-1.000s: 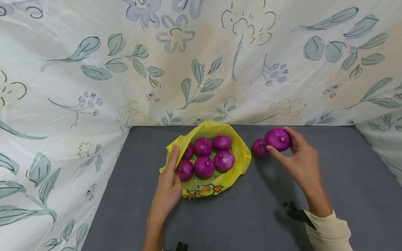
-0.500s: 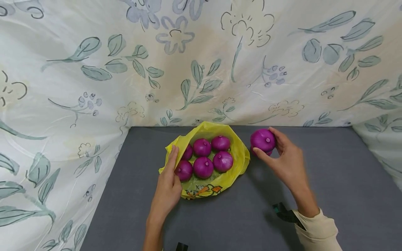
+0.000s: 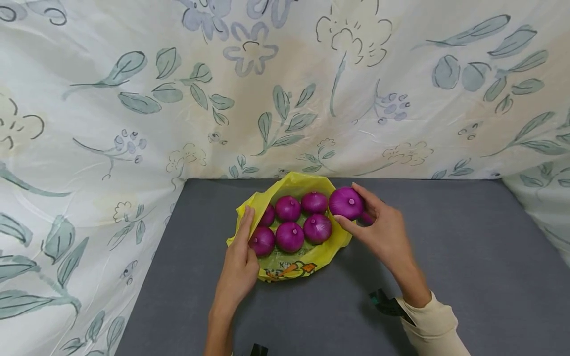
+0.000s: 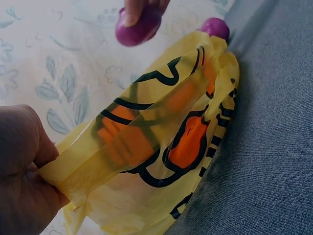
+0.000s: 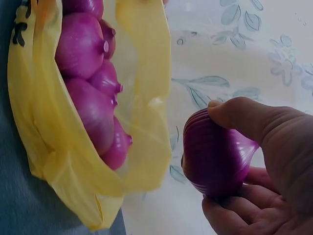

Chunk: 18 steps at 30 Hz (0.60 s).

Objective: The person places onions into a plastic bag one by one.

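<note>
A yellow plastic bag (image 3: 327, 257) lies on its base with its mouth spread, several purple onions (image 3: 290, 237) inside. At the bag's left rim is my left hand (image 3: 238, 267); the left wrist view shows its thumb and fingers (image 4: 46, 152) pinching the plastic edge. My right hand (image 3: 385, 230) grips one purple onion (image 3: 346, 203) between thumb and fingers, held above the bag's right rim. In the right wrist view this onion (image 5: 215, 152) is apart from the bag. Another onion (image 3: 367, 218) sits on the table right of the bag, partly hidden by my right hand.
The dark grey table (image 3: 467, 257) lies under everything. A floral cloth (image 3: 285, 89) hangs behind the table and along its left side. Black straps (image 3: 387, 304) are on the wrists.
My right hand has carried the gripped onion leftward, from above the loose onion to the bag's right rim. My left hand has kept its place on the bag.
</note>
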Available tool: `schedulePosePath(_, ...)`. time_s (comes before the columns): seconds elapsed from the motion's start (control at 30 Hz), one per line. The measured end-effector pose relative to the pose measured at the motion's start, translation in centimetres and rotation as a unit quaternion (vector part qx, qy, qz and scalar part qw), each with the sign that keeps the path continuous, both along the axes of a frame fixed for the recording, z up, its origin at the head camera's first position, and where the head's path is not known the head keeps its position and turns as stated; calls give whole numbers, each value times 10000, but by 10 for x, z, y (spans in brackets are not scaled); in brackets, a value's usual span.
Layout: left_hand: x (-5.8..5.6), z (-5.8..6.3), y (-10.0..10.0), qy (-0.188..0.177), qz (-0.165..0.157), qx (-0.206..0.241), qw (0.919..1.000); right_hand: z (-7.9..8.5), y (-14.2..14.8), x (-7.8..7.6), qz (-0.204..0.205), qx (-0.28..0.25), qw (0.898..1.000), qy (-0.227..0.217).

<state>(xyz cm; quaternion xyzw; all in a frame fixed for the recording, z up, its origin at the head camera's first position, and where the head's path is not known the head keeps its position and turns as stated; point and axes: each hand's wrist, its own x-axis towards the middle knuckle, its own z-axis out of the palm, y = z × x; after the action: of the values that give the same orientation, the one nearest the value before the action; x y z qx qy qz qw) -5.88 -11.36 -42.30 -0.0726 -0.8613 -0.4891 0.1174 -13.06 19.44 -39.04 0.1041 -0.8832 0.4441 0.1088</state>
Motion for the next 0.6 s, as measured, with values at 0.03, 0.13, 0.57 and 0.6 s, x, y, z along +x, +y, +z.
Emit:
schedulePosePath(0.03, 0, 0, 0, -6, -3, 0, 10000, -1, -2, 0, 12, 17, 10000, 1)
schedulePosePath(0.13, 1, -1, -1, -26, -9, 17, 10000, -2, -9, 1, 42, 123, 9999, -23)
schedulePosePath(0.57, 1, -2, -3, -149, 34, 14, 9999, -11, -45, 8, 775, -459, 9952, -370)
schedulePosePath(0.6, 1, -2, -3, -168, 42, 6, 9998, -11, -47, 9, 784, -433, 9954, -350)
